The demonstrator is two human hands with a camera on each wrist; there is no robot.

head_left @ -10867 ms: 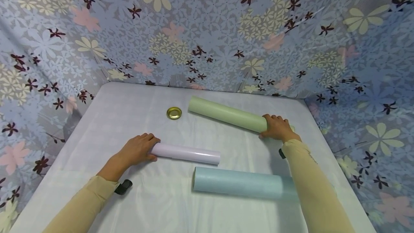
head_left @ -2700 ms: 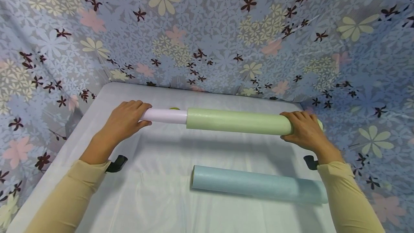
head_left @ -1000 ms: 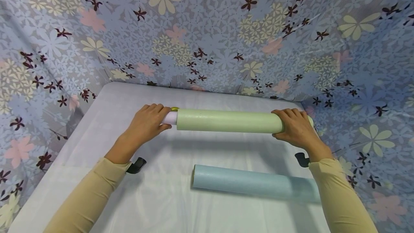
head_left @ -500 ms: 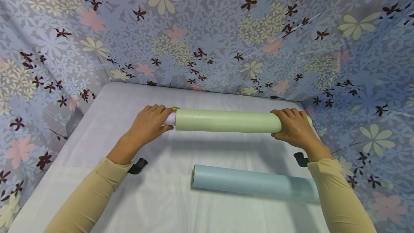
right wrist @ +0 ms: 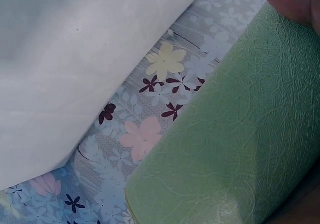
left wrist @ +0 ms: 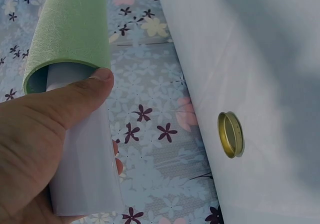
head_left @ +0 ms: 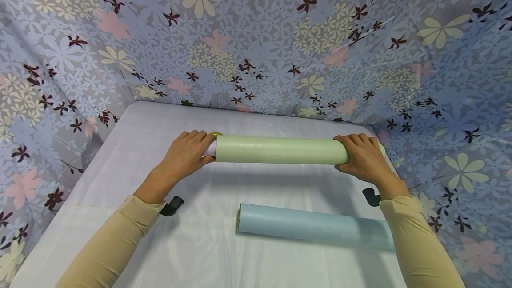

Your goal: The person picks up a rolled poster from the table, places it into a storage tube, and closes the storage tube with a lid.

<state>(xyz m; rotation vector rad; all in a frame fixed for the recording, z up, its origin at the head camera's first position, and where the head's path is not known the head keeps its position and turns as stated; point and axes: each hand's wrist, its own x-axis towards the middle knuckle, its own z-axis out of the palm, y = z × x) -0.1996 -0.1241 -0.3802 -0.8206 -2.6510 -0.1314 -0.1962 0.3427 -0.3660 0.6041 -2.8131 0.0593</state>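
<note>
Above the table, a pale green roll (head_left: 276,150) is held level. A thinner white-lilac roll (left wrist: 85,154) sits partly inside its left end, with a short length sticking out. My left hand (head_left: 185,154) grips that protruding part, thumb touching the green rim in the left wrist view. Near the green roll's right end, my right hand (head_left: 364,157) holds it from above, fingers round it. How far the inner roll reaches inside is hidden. A light blue roll (head_left: 312,226) lies on the table nearer the front, its right end behind the right sleeve.
A gold jar lid (left wrist: 231,135) lies on the table behind the rolls, mostly hidden in the head view. The white-covered table (head_left: 192,243) ends at the back against a floral cloth (head_left: 256,43), which also hangs at both sides.
Over the seconds, both rolls were lifted and the lilac one slid into the green one. In the last second the left hand moved slightly right, shortening the exposed part.
</note>
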